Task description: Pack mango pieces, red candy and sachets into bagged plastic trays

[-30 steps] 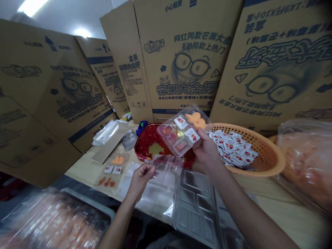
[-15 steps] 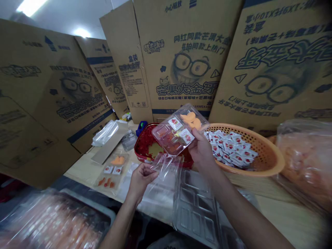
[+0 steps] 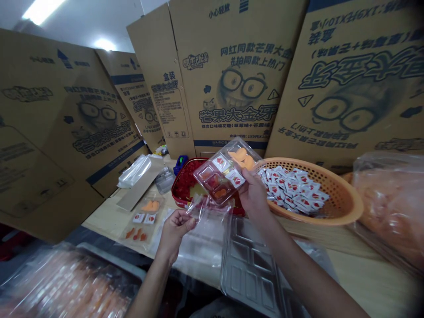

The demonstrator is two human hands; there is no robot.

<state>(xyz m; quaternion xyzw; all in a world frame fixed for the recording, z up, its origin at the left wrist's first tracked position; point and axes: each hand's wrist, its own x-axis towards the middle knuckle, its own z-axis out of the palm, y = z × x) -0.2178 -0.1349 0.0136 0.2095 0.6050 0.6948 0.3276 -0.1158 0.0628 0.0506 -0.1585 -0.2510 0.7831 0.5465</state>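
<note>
My right hand (image 3: 254,191) grips the edge of a clear plastic tray (image 3: 206,173), held tilted above the table. Orange pieces (image 3: 243,157), two white sachets (image 3: 236,177) and small red-orange pieces (image 3: 219,192) lie in its compartments. Between the fingers and thumb of my left hand (image 3: 175,227) is the mouth of a clear plastic bag (image 3: 205,212). The tray's lower end is right at the bag's opening; whether it has entered, I cannot tell. Behind the tray stands a red container (image 3: 185,176), partly covered by it.
An orange basket (image 3: 344,205) of white sachets stands to the right, beside a large bag of orange pieces (image 3: 391,203). Empty clear trays (image 3: 248,265) lie in front. A filled tray (image 3: 144,218) rests at left, near a cardboard strip (image 3: 139,183). Cartons (image 3: 238,66) line the back.
The tray has shifted slightly left and down in my right hand, closer to the bag. My left hand has moved a little left, still gripping the bag.
</note>
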